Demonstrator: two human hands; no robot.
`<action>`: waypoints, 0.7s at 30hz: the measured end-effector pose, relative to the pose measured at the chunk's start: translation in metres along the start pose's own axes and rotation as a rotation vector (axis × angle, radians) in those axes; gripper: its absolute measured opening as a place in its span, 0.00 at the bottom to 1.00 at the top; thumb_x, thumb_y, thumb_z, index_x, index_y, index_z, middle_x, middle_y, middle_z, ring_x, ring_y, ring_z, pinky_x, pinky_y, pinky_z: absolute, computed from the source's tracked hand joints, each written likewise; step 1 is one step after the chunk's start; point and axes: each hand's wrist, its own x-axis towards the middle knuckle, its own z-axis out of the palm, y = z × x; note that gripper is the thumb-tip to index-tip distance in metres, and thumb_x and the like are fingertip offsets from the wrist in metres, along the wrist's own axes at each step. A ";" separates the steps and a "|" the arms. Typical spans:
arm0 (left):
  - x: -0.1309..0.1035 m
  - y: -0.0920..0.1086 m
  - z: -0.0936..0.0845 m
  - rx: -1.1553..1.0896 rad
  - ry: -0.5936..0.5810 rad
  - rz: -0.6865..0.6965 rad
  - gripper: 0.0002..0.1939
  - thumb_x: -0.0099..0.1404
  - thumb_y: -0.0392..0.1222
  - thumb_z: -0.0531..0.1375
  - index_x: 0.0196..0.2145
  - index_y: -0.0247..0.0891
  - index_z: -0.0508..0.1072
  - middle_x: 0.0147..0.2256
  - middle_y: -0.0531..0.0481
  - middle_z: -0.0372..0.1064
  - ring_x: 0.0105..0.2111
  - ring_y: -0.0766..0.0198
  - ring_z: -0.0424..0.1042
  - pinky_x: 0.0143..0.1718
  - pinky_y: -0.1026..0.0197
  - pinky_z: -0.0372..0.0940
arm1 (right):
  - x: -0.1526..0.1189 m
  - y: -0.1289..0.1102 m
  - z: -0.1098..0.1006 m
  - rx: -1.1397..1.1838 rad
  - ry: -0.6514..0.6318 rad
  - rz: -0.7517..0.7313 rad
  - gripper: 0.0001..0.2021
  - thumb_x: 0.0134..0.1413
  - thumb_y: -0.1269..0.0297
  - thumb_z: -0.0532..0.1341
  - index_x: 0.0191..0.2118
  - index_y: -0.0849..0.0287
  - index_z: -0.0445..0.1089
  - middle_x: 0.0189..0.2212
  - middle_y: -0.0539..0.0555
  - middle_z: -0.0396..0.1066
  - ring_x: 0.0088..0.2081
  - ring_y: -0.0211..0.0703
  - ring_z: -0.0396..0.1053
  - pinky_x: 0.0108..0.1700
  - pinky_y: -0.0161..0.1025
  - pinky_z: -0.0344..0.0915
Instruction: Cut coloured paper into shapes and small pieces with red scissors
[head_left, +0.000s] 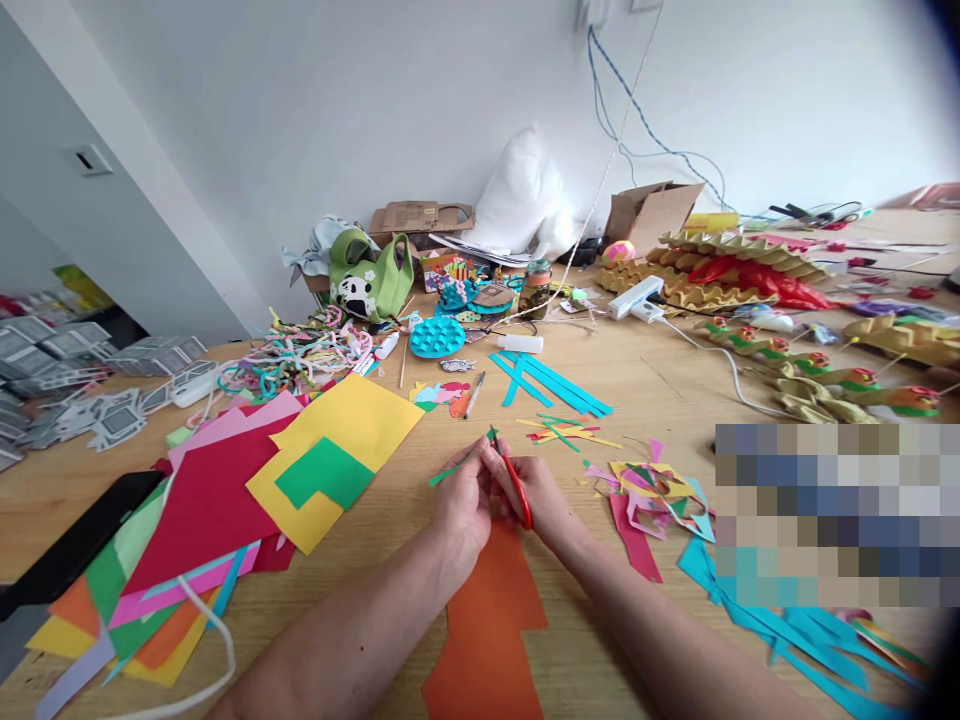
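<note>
My left hand point(459, 505) pinches a thin green paper strip point(442, 475), whose end sticks out to its left. Red-handled scissors point(523, 498) are in my right hand point(546, 500), their blades pointing away from me close to the left fingertips. A small green bit shows by the blade tips. Both hands meet above the table, and the fingers partly hide each other. Below them lies a cut sheet of orange paper point(491, 620). Just beyond are narrow green, yellow and red paper strips point(562, 432) and wider blue strips point(555, 385).
Stacked coloured sheets point(210, 500) lie on the left, beside a black flat object point(82, 540). Paper scraps point(645, 500) and blue pieces point(787, 620) spread on the right. Behind are a green panda bag point(367, 275), a pen point(474, 395), egg cartons point(697, 275) and a power strip point(634, 297).
</note>
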 end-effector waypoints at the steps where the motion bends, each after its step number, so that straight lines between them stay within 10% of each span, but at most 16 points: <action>1: 0.000 0.000 0.000 0.007 -0.009 0.002 0.08 0.52 0.40 0.66 0.30 0.34 0.75 0.28 0.49 0.74 0.23 0.67 0.70 0.23 0.66 0.61 | 0.000 0.000 0.000 0.001 0.003 -0.002 0.30 0.49 0.36 0.56 0.15 0.59 0.58 0.07 0.47 0.58 0.10 0.32 0.55 0.13 0.30 0.48; 21: 0.008 -0.004 -0.006 0.052 -0.053 0.150 0.10 0.47 0.40 0.67 0.28 0.35 0.72 0.29 0.47 0.74 0.25 0.65 0.72 0.26 0.65 0.62 | 0.000 0.000 -0.001 0.007 0.005 -0.005 0.28 0.49 0.38 0.56 0.15 0.58 0.57 0.06 0.47 0.57 0.09 0.32 0.54 0.13 0.30 0.48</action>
